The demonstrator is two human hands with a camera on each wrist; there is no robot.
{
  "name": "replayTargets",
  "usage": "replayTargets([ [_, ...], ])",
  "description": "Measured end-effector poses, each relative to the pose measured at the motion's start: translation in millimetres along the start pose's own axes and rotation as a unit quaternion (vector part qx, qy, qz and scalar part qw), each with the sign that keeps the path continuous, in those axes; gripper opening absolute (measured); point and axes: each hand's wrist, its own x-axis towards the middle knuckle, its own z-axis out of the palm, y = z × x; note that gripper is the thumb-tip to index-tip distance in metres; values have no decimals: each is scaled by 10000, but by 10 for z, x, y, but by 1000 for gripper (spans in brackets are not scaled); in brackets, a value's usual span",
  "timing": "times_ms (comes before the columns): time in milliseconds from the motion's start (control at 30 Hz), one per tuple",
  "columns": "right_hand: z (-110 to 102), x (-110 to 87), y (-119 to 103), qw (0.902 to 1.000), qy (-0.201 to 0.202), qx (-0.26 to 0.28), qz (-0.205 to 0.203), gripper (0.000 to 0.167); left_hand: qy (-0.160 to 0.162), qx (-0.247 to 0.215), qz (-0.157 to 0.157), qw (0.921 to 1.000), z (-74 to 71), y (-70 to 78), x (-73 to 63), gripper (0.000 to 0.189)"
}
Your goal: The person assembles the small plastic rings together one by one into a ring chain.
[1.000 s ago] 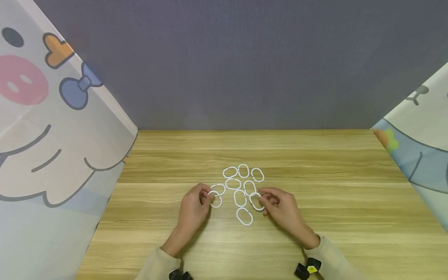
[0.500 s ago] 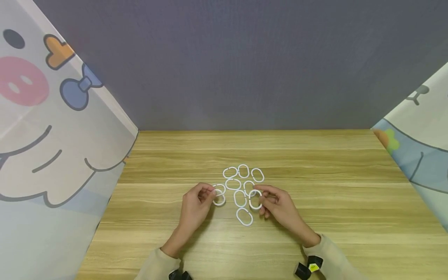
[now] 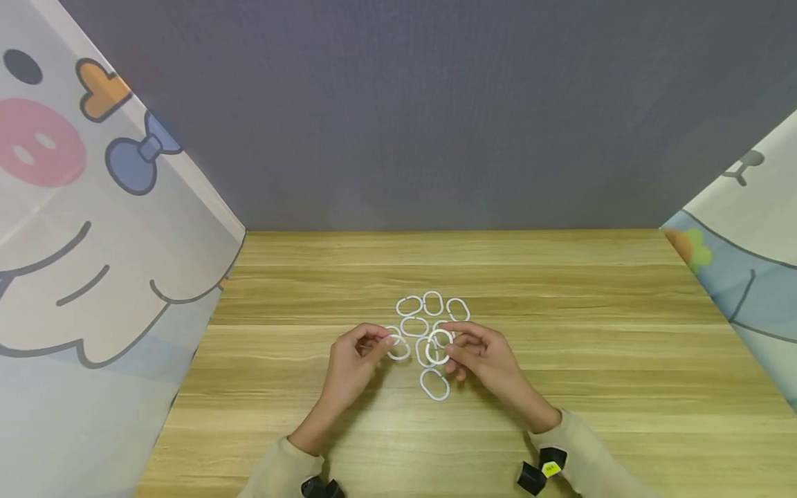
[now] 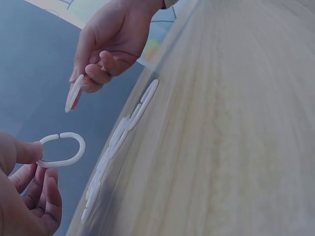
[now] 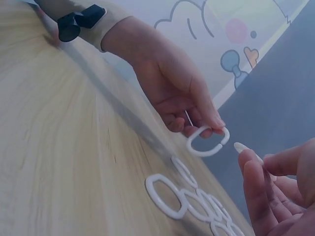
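My left hand [image 3: 351, 363] pinches a white oval plastic ring [image 4: 82, 147] between thumb and fingers. A narrow split shows in that ring's side. My right hand [image 3: 488, 360] pinches a second white ring [image 4: 74, 93], seen nearly edge-on in both wrist views. Both held rings are up above the table, a short distance apart. Beneath them lie several similar split rings in a loose cluster, the nearest ring [image 5: 165, 208] sitting at the front. From the head view, the right hand and its ring overlap part of the cluster.
The wood-grain table [image 3: 560, 277] ends at a dark grey panel [image 3: 436, 124] behind. Cartoon-printed panels flank it, the left panel [image 3: 156, 256] and the right panel [image 3: 759, 228]. Black devices [image 3: 542, 470] are strapped at the sleeves.
Both hands, each with its ring, have moved inward toward each other. The right hand's ring has shifted left over the cluster and appears higher. Rings on the table have stayed put.
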Motion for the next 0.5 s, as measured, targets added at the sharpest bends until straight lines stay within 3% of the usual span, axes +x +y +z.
replayTargets([
  [233,110,38,-41,10000,33,-65,-63,42,-99,-241,33,9997,28,49,-16,7],
  [500,141,53,-40,9996,97,-273,-11,40,-210,-160,-20,9996,49,91,-36,5],
])
